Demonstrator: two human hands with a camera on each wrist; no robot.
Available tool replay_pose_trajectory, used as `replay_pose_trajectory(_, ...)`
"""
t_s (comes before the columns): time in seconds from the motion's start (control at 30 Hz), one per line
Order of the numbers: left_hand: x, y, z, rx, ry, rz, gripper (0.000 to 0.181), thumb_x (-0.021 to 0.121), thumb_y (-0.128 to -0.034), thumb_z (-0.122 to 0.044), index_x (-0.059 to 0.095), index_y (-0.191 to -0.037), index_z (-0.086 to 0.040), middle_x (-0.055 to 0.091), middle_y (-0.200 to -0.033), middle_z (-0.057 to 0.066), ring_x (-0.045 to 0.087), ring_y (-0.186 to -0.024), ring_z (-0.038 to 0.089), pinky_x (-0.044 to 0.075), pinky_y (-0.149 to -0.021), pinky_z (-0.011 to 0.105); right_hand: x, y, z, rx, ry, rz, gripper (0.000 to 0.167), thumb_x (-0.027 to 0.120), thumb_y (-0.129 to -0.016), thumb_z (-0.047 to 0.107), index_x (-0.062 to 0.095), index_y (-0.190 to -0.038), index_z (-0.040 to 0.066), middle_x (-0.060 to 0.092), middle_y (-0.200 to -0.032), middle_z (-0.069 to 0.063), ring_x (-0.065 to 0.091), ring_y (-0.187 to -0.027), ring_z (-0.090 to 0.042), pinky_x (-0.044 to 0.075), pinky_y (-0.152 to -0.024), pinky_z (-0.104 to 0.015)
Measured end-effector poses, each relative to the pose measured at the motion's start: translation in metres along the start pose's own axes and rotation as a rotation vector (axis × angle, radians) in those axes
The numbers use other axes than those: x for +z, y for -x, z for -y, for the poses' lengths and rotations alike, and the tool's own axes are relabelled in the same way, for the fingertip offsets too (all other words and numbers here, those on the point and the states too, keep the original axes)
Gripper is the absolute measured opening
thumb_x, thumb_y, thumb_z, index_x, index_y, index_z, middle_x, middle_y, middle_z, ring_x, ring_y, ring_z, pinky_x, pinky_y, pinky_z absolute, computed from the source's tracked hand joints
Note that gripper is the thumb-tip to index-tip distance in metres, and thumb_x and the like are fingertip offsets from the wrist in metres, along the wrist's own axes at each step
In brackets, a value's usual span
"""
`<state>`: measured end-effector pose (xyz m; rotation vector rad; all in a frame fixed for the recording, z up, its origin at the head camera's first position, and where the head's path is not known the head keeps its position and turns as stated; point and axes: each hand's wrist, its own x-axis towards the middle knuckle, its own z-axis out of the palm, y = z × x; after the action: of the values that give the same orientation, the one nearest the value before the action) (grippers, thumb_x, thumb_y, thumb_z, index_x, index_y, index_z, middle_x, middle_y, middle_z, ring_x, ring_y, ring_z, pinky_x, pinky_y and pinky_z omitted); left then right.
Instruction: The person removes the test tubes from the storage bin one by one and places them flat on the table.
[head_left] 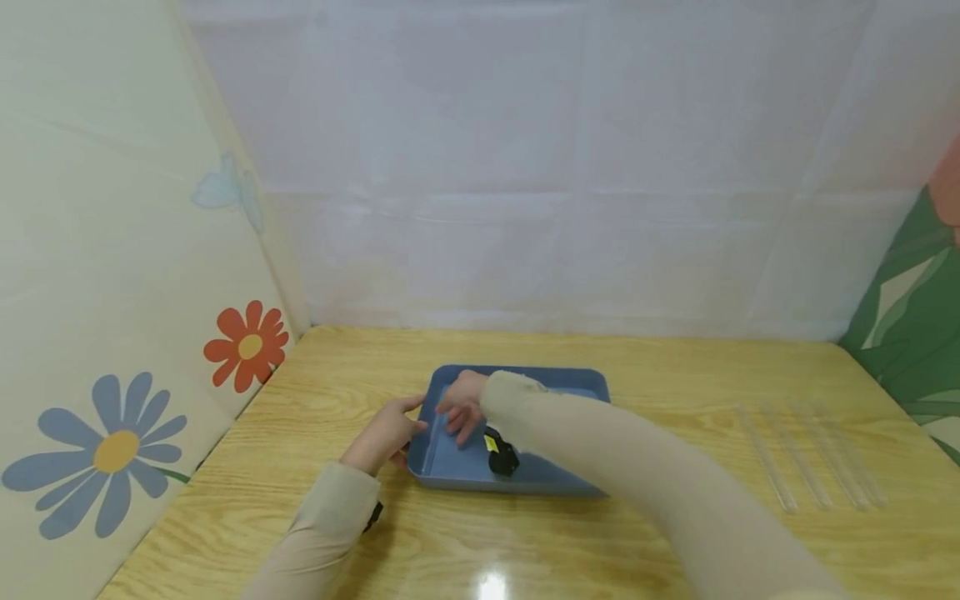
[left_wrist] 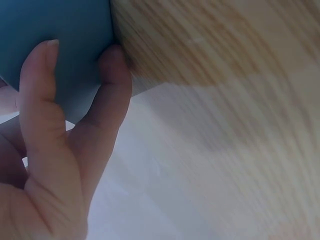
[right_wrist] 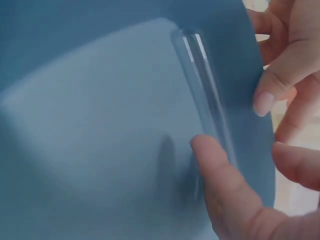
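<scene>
A blue rectangular tray (head_left: 517,487) stands on the table in front of me. My left hand (head_left: 384,435) is at its left end, with fingertips touching the outside of the wall. Two of those fingers (left_wrist: 45,95) lie fairly straight against the blue side in the left wrist view. Inside the tray a clear tube (right_wrist: 207,75) with a rounded end lies along the end wall. Over it hovers my right hand (head_left: 462,398), fingers spread and pointing down. One right finger (right_wrist: 215,155) is close to the tube; whether it touches cannot be told.
Several clear tubes (head_left: 806,458) lie side by side on the wooden table (head_left: 675,367) at the right. A white cloth (head_left: 525,167) hangs behind the table. Flower-printed cloth (head_left: 116,450) stands along the left, and a leaf print (head_left: 918,308) at the right.
</scene>
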<state>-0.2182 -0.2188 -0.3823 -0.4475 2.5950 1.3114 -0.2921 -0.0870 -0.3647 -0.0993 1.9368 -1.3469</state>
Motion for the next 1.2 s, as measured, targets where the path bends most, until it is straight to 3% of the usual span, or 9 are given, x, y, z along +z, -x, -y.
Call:
replay_pose_trajectory(0.23, 0.002, 0.001, -0.001, -0.003, 0.005, -0.009, 0.054, 0.055, -0.0965, -0.001, 0.039, -0.148, -0.004, 0.063, -0.092, 0.017, 0.061, -0.062, 0.021, 0.054, -0.047, 0.033, 0.000, -0.007, 0.000, 0.014, 0.039, -0.031, 0.046, 0.062, -0.092, 0.000, 0.045, -0.133, -0.013, 0.063, -0.100, -0.028, 0.065, -0.098, -0.040, 0.057, -0.076, -0.047)
replay_pose_trajectory(0.37, 0.003, 0.001, -0.001, -0.006, 0.008, -0.012, 0.054, 0.055, -0.0963, 0.001, 0.039, -0.148, -0.004, 0.064, -0.096, 0.019, 0.062, -0.063, 0.022, 0.054, -0.048, 0.034, 0.002, -0.021, -0.005, 0.018, 0.017, -0.019, 0.043, 0.061, -0.093, -0.001, 0.046, -0.131, -0.012, 0.064, -0.098, -0.027, 0.066, -0.094, -0.038, 0.058, -0.073, -0.045)
replay_pose_trajectory(0.57, 0.003, 0.001, -0.001, -0.013, 0.010, -0.007, 0.055, 0.055, -0.0959, 0.001, 0.038, -0.148, -0.004, 0.062, -0.104, 0.022, 0.063, -0.067, 0.024, 0.055, -0.049, 0.034, 0.005, -0.020, -0.005, 0.008, -0.018, -0.002, 0.053, 0.059, -0.093, -0.002, 0.036, -0.139, -0.011, 0.064, -0.102, -0.030, 0.066, -0.096, -0.041, 0.056, -0.076, -0.050)
replay_pose_trajectory(0.77, 0.003, 0.002, -0.002, -0.005, -0.001, -0.010, 0.055, 0.055, -0.0959, 0.000, 0.038, -0.148, -0.003, 0.060, -0.112, 0.026, 0.063, -0.070, 0.024, 0.055, -0.050, 0.034, 0.010, -0.030, -0.007, 0.023, -0.026, 0.001, 0.047, 0.060, -0.093, -0.001, 0.042, -0.135, -0.010, 0.063, -0.097, -0.026, 0.066, -0.088, -0.036, 0.056, -0.076, -0.051)
replay_pose_trajectory(0.93, 0.004, 0.003, -0.003, -0.001, 0.009, -0.014, 0.055, 0.055, -0.0955, 0.000, 0.038, -0.148, -0.002, 0.059, -0.116, 0.027, 0.063, -0.070, 0.024, 0.054, -0.049, 0.034, 0.010, -0.024, -0.005, 0.024, -0.034, -0.001, 0.042, 0.060, -0.093, 0.000, 0.046, -0.131, -0.011, 0.063, -0.096, -0.024, 0.064, -0.083, -0.033, 0.055, -0.079, -0.051)
replay_pose_trajectory(1.2, 0.003, 0.002, -0.002, -0.009, 0.018, -0.012, 0.055, 0.055, -0.0956, 0.000, 0.038, -0.148, -0.002, 0.062, -0.100, 0.020, 0.064, -0.069, 0.023, 0.055, -0.050, 0.034, 0.002, -0.022, -0.005, 0.049, -0.079, 0.016, 0.050, 0.058, -0.093, -0.002, 0.038, -0.138, -0.013, 0.059, -0.106, -0.030, 0.062, -0.101, -0.042, 0.056, -0.075, -0.051)
